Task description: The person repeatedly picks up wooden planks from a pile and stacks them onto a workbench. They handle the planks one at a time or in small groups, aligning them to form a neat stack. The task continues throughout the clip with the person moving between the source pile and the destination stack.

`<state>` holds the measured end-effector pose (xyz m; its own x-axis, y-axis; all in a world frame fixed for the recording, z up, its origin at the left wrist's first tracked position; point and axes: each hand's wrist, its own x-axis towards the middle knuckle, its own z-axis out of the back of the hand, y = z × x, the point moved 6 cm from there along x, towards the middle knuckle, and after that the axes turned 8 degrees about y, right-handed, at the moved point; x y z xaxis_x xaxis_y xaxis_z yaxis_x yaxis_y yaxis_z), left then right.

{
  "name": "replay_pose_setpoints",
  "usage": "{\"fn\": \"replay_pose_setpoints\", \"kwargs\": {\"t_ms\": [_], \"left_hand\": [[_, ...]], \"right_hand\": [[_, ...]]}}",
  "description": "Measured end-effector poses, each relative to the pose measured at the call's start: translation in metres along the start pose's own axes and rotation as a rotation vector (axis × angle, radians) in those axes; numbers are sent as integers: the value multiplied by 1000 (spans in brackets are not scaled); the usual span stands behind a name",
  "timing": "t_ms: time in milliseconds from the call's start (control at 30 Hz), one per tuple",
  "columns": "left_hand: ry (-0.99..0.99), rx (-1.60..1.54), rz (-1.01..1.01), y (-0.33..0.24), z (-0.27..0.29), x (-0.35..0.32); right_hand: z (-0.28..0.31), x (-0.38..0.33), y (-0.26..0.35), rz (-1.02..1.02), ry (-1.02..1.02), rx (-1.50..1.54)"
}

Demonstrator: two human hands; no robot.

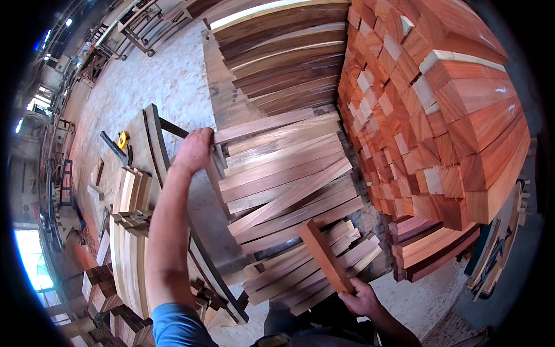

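Note:
My left hand (194, 150) reaches forward and grips the near end of a long reddish-brown board (272, 122) lying on top of a loose pile of similar planks (289, 185). My right hand (359, 299), low and close to my body, holds the lower end of a short orange-red wooden block (324, 254), which tilts up and to the left over the near edge of the plank pile. The pile's boards lie fanned and overlapping, pointing up to the right.
A tall stack of red square-cut timber (439, 110) fills the right. Dark curved boards (283, 58) are stacked behind. Pale curved pieces (130, 231) and small blocks (101, 286) lie at left, near a yellow tape measure (122, 139) on a bench. Concrete floor (150, 75) beyond.

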<state>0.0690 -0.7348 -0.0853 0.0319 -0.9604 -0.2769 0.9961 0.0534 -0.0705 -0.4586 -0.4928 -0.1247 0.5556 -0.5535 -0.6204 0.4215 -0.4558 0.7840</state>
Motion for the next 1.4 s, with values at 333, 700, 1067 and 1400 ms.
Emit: {"fn": "replay_pose_setpoints", "kwargs": {"t_ms": [333,700,1067,1400], "left_hand": [[-95,-424,-88,-7,101,-101],[-455,-945,202,59,176,-236],[-886,-2309,804,6,-36,-481],[-831,-2314,733,-90,-126,-597]], "right_hand": [[-3,9,17,15,21,24],[-14,1,14,11,-4,166],[-45,21,62,157,89,154],[-95,13,122,484,120,198]]}}
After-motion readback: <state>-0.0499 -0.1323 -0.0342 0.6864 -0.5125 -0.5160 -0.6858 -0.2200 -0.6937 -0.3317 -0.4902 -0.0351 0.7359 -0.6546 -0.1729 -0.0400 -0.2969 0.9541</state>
